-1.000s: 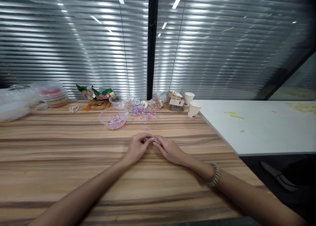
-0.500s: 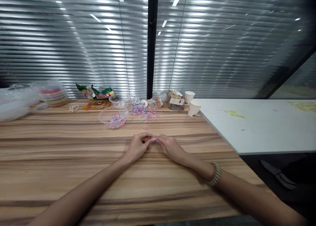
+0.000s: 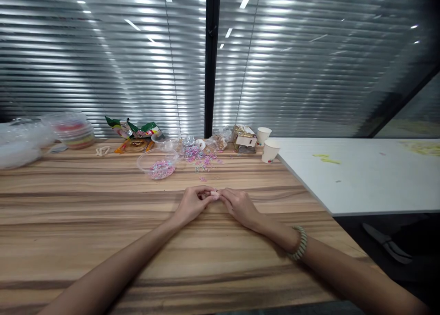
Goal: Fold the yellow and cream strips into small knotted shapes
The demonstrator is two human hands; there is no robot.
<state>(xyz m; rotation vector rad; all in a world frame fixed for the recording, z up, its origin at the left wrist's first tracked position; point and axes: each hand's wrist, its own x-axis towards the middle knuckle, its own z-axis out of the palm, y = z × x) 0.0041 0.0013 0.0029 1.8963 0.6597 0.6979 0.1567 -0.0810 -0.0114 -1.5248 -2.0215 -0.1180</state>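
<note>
Both hands meet at the fingertips above the wooden table (image 3: 192,255). My left hand (image 3: 194,202) is closed in a pinch, thumb against fingers, on a small pinkish piece (image 3: 215,192) too small to name. My right hand (image 3: 239,205), with a braided band (image 3: 301,243) on its wrist, has its bent fingers at the same piece. Whether it also grips the piece is hard to make out. Just beyond the hands lie a few tiny pink loops (image 3: 203,179) and a scatter of pastel ones (image 3: 206,161). A clear round tub (image 3: 142,161) holds more pastel pieces (image 3: 162,168).
Farther back stand two paper cups (image 3: 271,151), a small box (image 3: 245,140), and a green snack bag (image 3: 144,129). At left are stacked plastic tubs (image 3: 75,131) and clear plastic bags (image 3: 19,143). A white table (image 3: 371,186) with yellow strips (image 3: 328,160) adjoins at right.
My right fingertips have shifted slightly right, and the left thumb has moved a little, leaving more of the pinkish area between the hands showing. The things on the table have not moved.
</note>
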